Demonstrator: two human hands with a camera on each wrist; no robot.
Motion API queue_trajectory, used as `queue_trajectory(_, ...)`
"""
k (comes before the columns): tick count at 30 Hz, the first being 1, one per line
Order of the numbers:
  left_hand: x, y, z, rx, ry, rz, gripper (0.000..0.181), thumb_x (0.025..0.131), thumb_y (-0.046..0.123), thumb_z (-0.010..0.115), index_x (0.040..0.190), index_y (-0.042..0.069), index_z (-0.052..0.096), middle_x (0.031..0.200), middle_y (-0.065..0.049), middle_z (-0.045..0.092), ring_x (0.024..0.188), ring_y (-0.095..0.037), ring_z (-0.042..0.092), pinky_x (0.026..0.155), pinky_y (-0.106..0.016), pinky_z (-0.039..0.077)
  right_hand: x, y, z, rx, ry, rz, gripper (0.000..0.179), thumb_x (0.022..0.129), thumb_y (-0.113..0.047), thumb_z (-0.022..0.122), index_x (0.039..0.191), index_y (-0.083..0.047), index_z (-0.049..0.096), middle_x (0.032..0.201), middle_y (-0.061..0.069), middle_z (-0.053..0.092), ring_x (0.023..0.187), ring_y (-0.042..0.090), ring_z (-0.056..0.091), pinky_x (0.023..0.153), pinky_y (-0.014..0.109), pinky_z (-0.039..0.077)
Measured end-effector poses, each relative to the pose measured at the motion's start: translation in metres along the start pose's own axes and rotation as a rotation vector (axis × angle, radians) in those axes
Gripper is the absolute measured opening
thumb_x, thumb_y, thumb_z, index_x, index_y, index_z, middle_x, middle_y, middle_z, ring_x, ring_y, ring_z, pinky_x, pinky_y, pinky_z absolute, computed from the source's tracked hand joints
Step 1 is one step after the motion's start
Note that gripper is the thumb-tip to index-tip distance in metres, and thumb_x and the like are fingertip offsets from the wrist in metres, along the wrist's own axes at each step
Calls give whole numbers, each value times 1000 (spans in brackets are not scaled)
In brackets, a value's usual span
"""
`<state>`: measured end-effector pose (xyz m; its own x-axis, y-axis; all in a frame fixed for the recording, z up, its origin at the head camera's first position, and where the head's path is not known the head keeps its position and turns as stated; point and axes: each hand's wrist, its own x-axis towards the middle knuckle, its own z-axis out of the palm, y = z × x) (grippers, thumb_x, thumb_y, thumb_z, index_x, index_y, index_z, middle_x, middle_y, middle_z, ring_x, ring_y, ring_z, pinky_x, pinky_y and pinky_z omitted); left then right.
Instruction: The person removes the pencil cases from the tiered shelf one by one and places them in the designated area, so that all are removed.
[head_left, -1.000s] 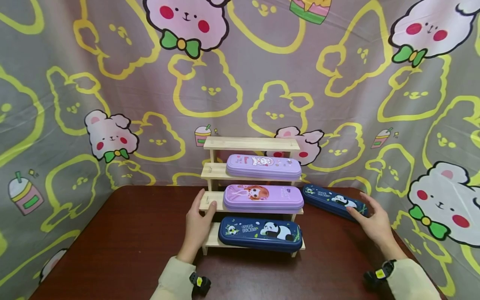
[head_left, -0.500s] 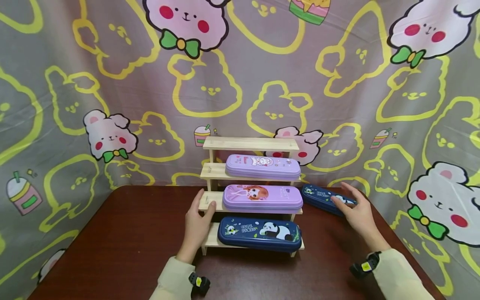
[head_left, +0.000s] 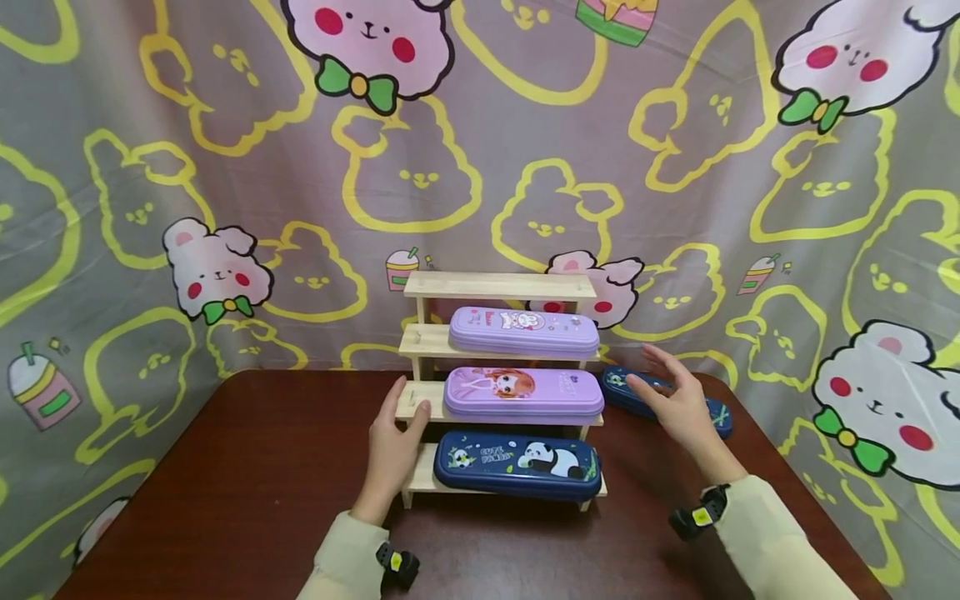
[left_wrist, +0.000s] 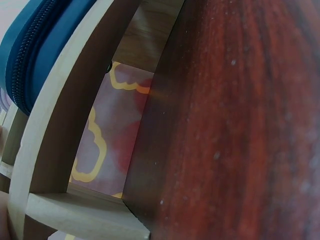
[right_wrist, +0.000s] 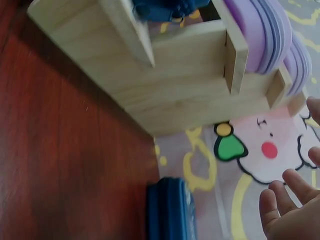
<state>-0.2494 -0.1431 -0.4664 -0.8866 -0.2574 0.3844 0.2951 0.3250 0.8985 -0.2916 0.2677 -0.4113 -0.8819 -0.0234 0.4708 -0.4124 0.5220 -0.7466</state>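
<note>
A stepped wooden stand (head_left: 501,287) holds several pencil cases. On its lowest step lies a dark blue panda pencil case (head_left: 517,467); above it sit a purple one with a girl's picture (head_left: 525,393) and a lilac one with a bunny (head_left: 525,331). My left hand (head_left: 392,454) is at the stand's left side, thumb and fingers extended by the step ends; whether it touches is unclear. My right hand (head_left: 684,417), fingers spread, hovers empty right of the stand. Behind it, partly hidden, a second dark blue panda pencil case (head_left: 718,417) lies on the table.
The reddish-brown table (head_left: 225,492) extends in front of and beside the stand. A grey curtain (head_left: 480,200) with bunny drawings hangs close behind and along both sides. The stand's top step bears no case.
My right hand has moved left, from the right end of the tabletop panda pencil case toward the stand, leaving that case in place. The left hand stays by the stand.
</note>
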Motion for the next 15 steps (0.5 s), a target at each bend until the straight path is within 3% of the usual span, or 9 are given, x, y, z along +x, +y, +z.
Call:
queue_trajectory(2,0,-1,0,3,5,4,64,96,29,67,151,10,42,149,-11,46,137,-26,41,112,-47,32,4,-4,4,17,-13,-10,62,94,-27,70,147,-7,45,143,14,50,125,34,50,89,24,48)
queue_trajectory(6,0,-2,0,2,13,1,64,95,29,68,150,9,42,148,-11,47,136,-27,42,111,-48,33,11,-15,11,40,-42,-18,65,93,-29,71,147,-8,44,144,16,49,126,35,49,95,42,48)
queue_trajectory(10,0,-2,0,-3,12,0,64,95,29,68,150,9,42,148,-11,47,136,-27,42,112,-48,33,18,-25,16,69,-72,-17,66,92,-29,72,148,-10,43,147,16,46,129,37,46,100,61,41)
queue_trajectory(15,0,-1,0,2,7,7,63,95,29,68,150,10,42,149,-11,46,137,-27,41,112,-47,32,24,-33,21,82,-100,-19,68,91,-29,73,149,-10,42,148,15,44,131,37,44,101,61,40)
